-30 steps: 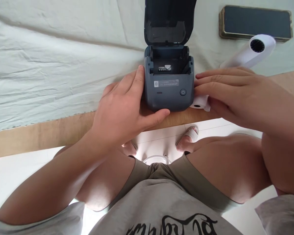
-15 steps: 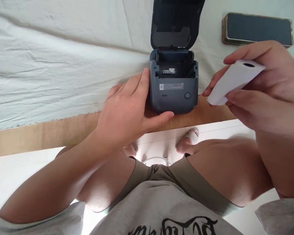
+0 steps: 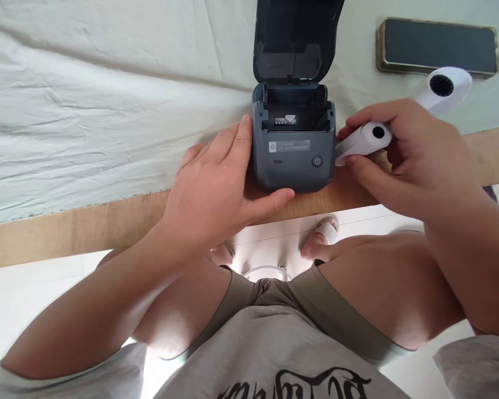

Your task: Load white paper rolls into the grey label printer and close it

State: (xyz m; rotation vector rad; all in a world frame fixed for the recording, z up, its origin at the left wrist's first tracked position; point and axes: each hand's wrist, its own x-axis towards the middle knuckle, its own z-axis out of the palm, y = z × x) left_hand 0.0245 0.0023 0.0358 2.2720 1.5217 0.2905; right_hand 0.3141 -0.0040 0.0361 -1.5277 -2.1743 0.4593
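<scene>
A dark blue-grey label printer (image 3: 293, 160) stands at the table's front edge with its lid (image 3: 295, 44) raised and its paper bay uncovered. My left hand (image 3: 216, 183) lies against its left side, fingers stretched out flat and thumb spread along the front bottom edge. Close beside the printer's right side, my right hand (image 3: 411, 155) pinches a small white paper roll (image 3: 366, 139) between thumb and fingers, its dark core hole facing up. Behind that hand is a larger white roll (image 3: 459, 86) with a wide core, its lower part hidden by the hand.
A dark-topped, gold-rimmed oblong case (image 3: 438, 44) lies at the back right. Pale wrinkled cloth (image 3: 108, 111) covers the table, leaving a bare wooden front edge (image 3: 66, 233). My legs are below that edge.
My right hand has moved left and down, bringing the small paper roll beside the printer and turning its hole upward. The larger roll has come into view. My left hand stays put.
</scene>
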